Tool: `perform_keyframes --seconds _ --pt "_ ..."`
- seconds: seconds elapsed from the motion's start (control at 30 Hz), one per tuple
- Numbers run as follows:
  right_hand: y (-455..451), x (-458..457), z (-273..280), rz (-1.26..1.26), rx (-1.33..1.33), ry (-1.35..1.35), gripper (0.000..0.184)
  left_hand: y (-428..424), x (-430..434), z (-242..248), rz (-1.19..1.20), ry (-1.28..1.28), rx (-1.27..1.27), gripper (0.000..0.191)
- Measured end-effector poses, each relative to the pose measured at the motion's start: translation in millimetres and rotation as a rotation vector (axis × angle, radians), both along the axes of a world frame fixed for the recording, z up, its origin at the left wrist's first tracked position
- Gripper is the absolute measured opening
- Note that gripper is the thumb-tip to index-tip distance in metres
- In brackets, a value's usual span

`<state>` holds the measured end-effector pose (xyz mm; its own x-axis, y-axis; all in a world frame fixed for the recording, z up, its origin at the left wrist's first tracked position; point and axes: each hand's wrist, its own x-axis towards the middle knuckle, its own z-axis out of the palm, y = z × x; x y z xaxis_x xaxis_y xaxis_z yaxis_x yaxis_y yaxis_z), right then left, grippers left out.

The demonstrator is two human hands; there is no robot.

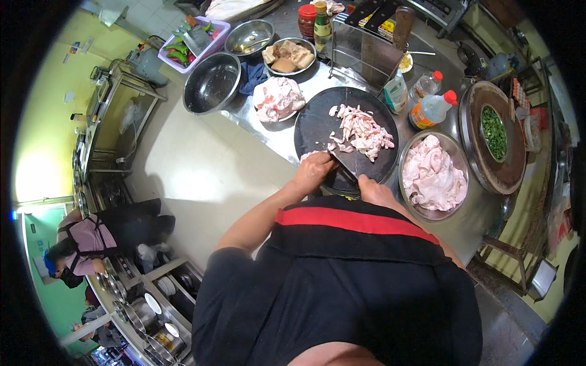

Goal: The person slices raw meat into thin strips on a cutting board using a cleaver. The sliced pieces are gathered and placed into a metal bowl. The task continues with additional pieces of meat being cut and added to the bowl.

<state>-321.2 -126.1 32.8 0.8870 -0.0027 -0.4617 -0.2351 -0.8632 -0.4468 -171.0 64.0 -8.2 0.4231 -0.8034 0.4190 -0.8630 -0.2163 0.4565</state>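
Observation:
On a round dark chopping board (316, 107) lies a loose pile of cut pale meat strips (364, 130). My right hand (373, 188) grips the handle of a kitchen knife (345, 165), whose blade points up and left over the board's near part. Beside the blade, my left hand (317, 168) presses with bent fingers on a piece of raw meat (309, 156), which it partly hides. A steel bowl of raw pale meat (435, 176) stands right of the board. At the board's upper left, more raw meat (278, 98) is heaped on a dish.
Bottles with red caps (430, 110) and a wire rack (361, 57) stand beyond the board. Left are an empty steel bowl (213, 82) and a purple basket of vegetables (194, 43). Chopped greens (494, 132) sit on a thick round block (471, 114) at right. A person (87, 238) stands far left.

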Motion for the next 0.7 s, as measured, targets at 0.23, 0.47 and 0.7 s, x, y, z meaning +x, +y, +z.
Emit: perform_keyframes --seconds 0.23,0.47,0.7 --pt "27 37 24 -0.003 0.021 -0.152 0.015 4 -1 0 -0.011 0.033 0.077 0.012" --pt "-10 -5 21 -0.090 0.024 -0.111 0.014 4 0 -4 -0.012 0.048 0.064 0.011" --pt "1 11 18 0.050 0.046 0.084 0.021 5 2 -4 -0.003 0.021 0.063 0.011"
